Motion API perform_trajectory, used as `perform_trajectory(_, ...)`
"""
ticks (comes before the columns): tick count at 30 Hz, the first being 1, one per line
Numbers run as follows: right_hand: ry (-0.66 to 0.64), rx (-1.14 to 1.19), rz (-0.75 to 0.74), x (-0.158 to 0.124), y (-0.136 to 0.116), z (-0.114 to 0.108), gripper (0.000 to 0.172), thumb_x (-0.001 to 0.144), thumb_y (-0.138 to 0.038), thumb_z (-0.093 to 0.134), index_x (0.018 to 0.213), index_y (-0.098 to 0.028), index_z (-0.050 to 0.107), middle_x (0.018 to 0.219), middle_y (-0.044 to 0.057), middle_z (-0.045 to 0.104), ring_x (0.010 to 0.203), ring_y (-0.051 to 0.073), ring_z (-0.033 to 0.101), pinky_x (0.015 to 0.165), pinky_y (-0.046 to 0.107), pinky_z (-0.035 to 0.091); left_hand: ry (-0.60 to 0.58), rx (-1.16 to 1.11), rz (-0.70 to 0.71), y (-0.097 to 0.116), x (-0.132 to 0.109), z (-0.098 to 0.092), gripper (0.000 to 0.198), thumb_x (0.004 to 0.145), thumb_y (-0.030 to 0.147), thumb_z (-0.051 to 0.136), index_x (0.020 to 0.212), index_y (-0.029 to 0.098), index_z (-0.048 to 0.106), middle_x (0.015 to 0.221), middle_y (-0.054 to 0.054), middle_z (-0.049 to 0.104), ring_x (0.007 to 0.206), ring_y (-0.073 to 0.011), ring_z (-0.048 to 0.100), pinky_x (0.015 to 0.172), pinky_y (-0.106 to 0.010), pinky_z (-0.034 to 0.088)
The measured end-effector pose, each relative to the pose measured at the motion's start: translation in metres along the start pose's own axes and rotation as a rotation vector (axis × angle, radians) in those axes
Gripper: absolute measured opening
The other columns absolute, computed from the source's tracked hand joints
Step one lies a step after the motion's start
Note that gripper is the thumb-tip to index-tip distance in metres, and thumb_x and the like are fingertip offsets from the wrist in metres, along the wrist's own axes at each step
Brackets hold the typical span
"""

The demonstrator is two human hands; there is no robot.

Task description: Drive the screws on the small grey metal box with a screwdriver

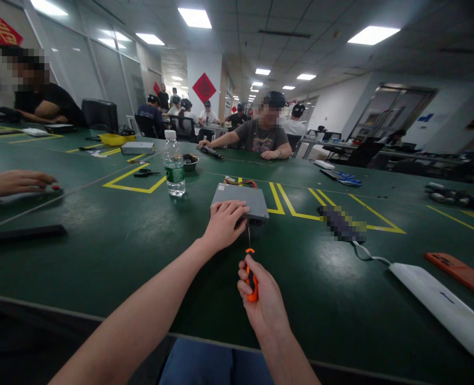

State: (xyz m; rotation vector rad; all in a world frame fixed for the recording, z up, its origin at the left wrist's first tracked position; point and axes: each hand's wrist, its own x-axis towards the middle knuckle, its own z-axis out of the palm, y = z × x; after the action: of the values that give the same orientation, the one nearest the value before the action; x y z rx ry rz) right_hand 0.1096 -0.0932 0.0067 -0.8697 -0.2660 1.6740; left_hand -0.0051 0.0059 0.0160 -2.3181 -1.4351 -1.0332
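A grey metal box (pixel 253 202) with a bundle of coloured wires (pixel 240 182) at its far side lies on the green table (pixel 140 272). On its top near the left front rests my left hand (pixel 225 224), fingers spread forward over the metal. My right hand (pixel 258 286) is wrapped round the orange and black handle of a screwdriver (pixel 253 286). The shaft points away from me, toward the front side of the box. Where its tip ends is too small to tell.
A water bottle (pixel 175 166) stands left of the box, before a small bowl (pixel 190 162). To the right lie a dark pixelated device (pixel 341 222), a white power bank (pixel 437 305) and an orange case (pixel 461 272). Another person's hand (pixel 24 182) is at the left; a person (pixel 264 131) sits opposite.
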Motion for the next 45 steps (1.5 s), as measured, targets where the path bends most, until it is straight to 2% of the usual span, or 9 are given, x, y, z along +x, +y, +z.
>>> perform_trajectory(5,-0.024,0.029,0.099,-0.001,-0.002,0.000,0.020,0.086,-0.025,0.051,0.079,-0.010,0.062,0.065,0.003,0.055,0.047,0.004,0.045,0.035,0.010,0.032,0.006,-0.008,0.003,0.000,0.000,0.000,0.027,0.084,0.025,0.050,0.111,0.026,0.055,0.126,-0.001,0.056,0.117,-0.0203,0.047,0.094,-0.040,0.029)
perform_trajectory(14,0.034,-0.119,-0.113,-0.003,0.001,-0.002,0.013,0.066,-0.013,0.070,0.073,-0.014,0.060,0.062,-0.001,0.056,0.054,0.007,0.050,0.043,0.013,0.039,0.006,0.002,0.001,-0.001,0.000,0.001,0.027,0.085,0.026,0.049,0.111,0.027,0.054,0.125,-0.002,0.057,0.117,-0.0202,0.047,0.095,-0.040,0.028)
perform_trajectory(21,-0.004,-0.196,-0.005,-0.004,-0.013,-0.004,0.017,0.073,-0.027,0.064,0.079,-0.011,0.063,0.063,0.001,0.056,0.051,0.007,0.049,0.037,0.014,0.032,-0.001,0.028,-0.006,0.004,0.000,-0.001,0.029,0.084,0.023,0.049,0.112,0.027,0.055,0.125,-0.003,0.057,0.116,-0.0219,0.048,0.096,-0.042,0.029)
perform_trajectory(26,-0.011,-0.244,-0.142,-0.008,-0.013,-0.008,0.024,0.063,-0.020,0.071,0.082,-0.016,0.057,0.069,-0.001,0.056,0.056,0.009,0.052,0.043,0.017,0.038,-0.001,0.053,0.015,0.006,0.001,-0.002,0.028,0.084,0.021,0.048,0.111,0.026,0.056,0.124,-0.004,0.058,0.117,-0.0215,0.048,0.102,-0.045,0.023)
perform_trajectory(29,-0.003,-0.546,-0.447,-0.014,-0.008,-0.013,0.038,0.059,-0.014,0.071,0.093,-0.018,0.053,0.086,0.001,0.056,0.069,0.012,0.057,0.060,0.023,0.049,-0.003,0.052,0.023,0.005,0.002,-0.001,0.028,0.084,0.021,0.047,0.110,0.026,0.056,0.124,-0.004,0.058,0.119,-0.0206,0.048,0.102,-0.043,0.025)
perform_trajectory(34,-0.279,-1.080,-1.027,-0.016,-0.008,-0.023,0.033,0.075,-0.010,0.053,0.106,-0.022,0.057,0.120,0.010,0.047,0.112,0.023,0.050,0.094,0.041,0.043,0.002,0.062,0.011,0.004,0.001,0.002,0.027,0.084,0.022,0.048,0.110,0.024,0.055,0.124,-0.005,0.058,0.118,-0.0215,0.047,0.098,-0.042,0.029)
perform_trajectory(39,-0.567,-1.415,-1.073,-0.005,-0.033,-0.025,0.042,0.079,-0.007,0.049,0.110,-0.032,0.061,0.125,0.007,0.054,0.099,0.021,0.059,0.087,0.039,0.046,-0.008,0.058,0.018,0.003,0.001,0.002,0.027,0.085,0.023,0.048,0.111,0.024,0.054,0.125,-0.004,0.057,0.118,-0.0216,0.047,0.097,-0.041,0.029)
perform_trajectory(42,-0.801,-1.475,-1.119,0.005,-0.055,-0.024,0.032,0.081,-0.009,0.051,0.102,-0.029,0.065,0.116,0.008,0.062,0.095,0.018,0.060,0.086,0.036,0.045,-0.005,0.046,0.019,0.002,0.001,0.002,0.028,0.085,0.023,0.048,0.111,0.025,0.055,0.125,-0.004,0.056,0.118,-0.0220,0.046,0.097,-0.041,0.029)
perform_trajectory(45,-0.878,-1.420,-1.182,0.019,-0.073,-0.028,0.016,0.079,-0.014,0.059,0.084,-0.027,0.066,0.105,0.004,0.066,0.075,0.010,0.062,0.076,0.028,0.048,0.006,0.035,0.021,0.002,0.001,0.003,0.028,0.085,0.022,0.047,0.112,0.024,0.055,0.125,-0.005,0.057,0.118,-0.0225,0.046,0.096,-0.042,0.029)
